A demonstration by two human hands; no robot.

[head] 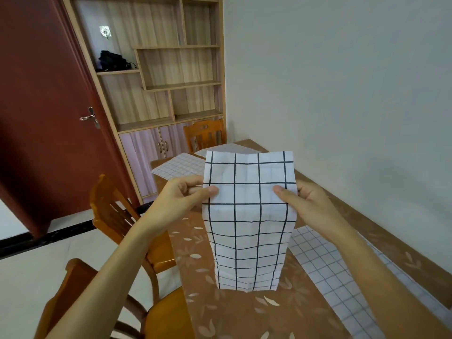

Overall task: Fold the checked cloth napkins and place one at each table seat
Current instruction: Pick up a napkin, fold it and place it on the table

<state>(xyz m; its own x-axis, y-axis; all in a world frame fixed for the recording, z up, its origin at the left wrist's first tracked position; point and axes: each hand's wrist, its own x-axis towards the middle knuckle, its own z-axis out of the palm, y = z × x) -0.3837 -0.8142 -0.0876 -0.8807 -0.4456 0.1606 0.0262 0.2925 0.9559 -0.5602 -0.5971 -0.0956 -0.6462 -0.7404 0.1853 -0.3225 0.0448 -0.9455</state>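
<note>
Left hand (182, 195), right hand (303, 200) on napkin (248, 223)

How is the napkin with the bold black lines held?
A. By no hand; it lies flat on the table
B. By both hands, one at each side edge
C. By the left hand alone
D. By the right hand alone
B: the left hand and the right hand each pinch one side edge of the napkin, thumbs on its front.
</note>
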